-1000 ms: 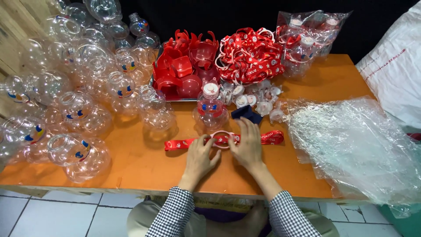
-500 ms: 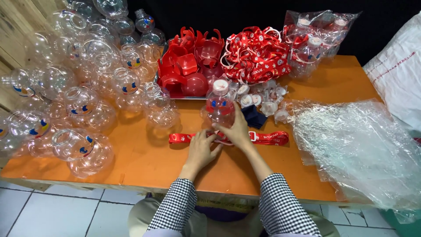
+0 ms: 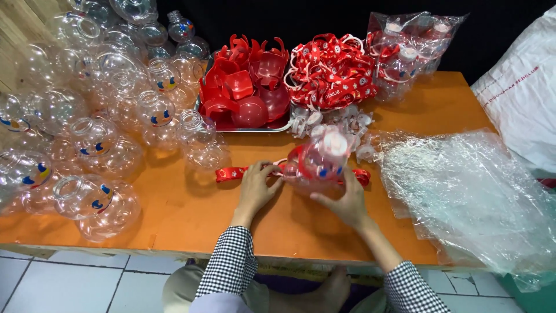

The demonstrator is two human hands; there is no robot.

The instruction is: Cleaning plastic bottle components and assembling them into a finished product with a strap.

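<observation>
Lifted since: capped bottle (image 3: 320, 164), over red strap (image 3: 234, 173).

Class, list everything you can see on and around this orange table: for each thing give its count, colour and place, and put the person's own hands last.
Table: one, orange, centre.
Clear bottles: many, see-through with painted faces, heaped at left.
Tray: one, metal, back centre, holding red plastic parts.
Red straps: a pile, red and white, back centre.
Bag of bottles: one, clear, back right.
White caps: several, beside the tray.
Plastic wrap: a heap, clear, right.
Capped bottle: one, clear, on a red strap.
Left hand: on the strap.
Right hand: holding the capped bottle.
</observation>
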